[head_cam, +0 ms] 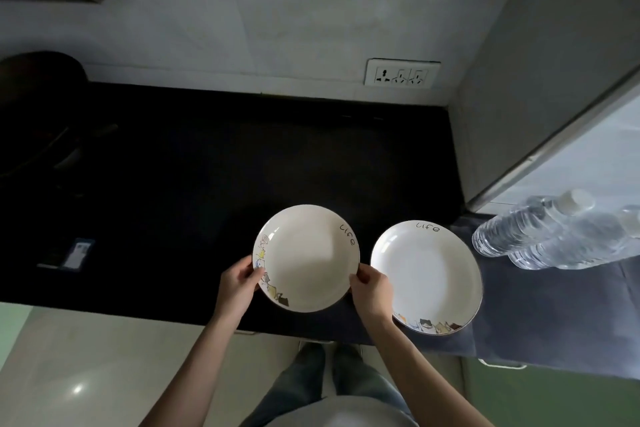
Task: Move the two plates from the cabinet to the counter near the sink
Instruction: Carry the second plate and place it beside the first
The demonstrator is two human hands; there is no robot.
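Two white plates with the word "life" and small cartoon drawings on their rims are in view. I grip the left plate (306,258) by both sides over the black counter (207,184): my left hand (239,282) pinches its left rim, my right hand (370,291) its right rim. The second plate (427,276) lies just to the right on a grey cloth (519,305), free of either hand. I cannot tell whether the held plate touches the counter.
Clear plastic water bottles (554,236) lie on the grey cloth to the right. A dark pan (38,114) stands at the far left, and a small dark object (78,253) lies on the counter. A wall socket (401,73) is behind. No sink is in view.
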